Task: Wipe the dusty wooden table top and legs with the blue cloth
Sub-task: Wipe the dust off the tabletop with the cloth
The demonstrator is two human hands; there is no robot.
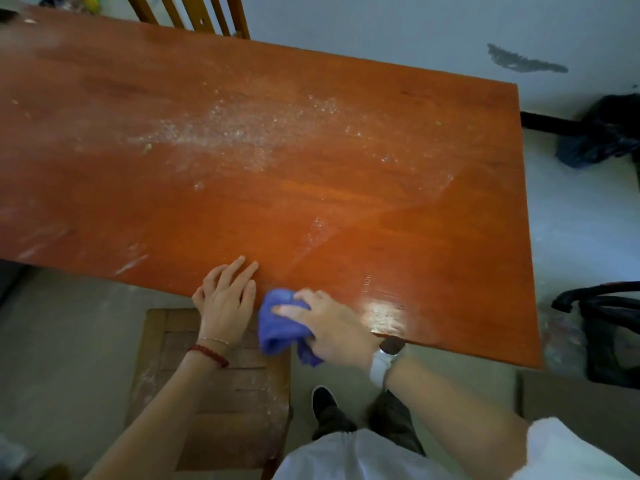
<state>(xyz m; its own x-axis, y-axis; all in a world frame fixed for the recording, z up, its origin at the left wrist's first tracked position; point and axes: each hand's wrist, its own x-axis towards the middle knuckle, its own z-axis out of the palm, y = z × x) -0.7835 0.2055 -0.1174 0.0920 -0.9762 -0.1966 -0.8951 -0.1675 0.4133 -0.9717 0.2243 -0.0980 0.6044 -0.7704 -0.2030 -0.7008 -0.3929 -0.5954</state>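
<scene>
Top-wiping step in hand: right hand (329, 323) has fingers curled round the bunched blue cloth (280, 323), pressing it at the near edge of the wooden table (433, 237), while left hand (227, 299) rests just beside it, fingers loosely spread and flat on the wood. Near right area looks shiny, judged wiped; white dust (242, 129) remains across centre and left. Next move likely calls for strokes outward into that dust; legs not yet done.

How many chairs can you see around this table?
2: one wooden chair at the table's far edge, one wooden chair at its near edge, below the left hand. Others may be out of view.
</scene>
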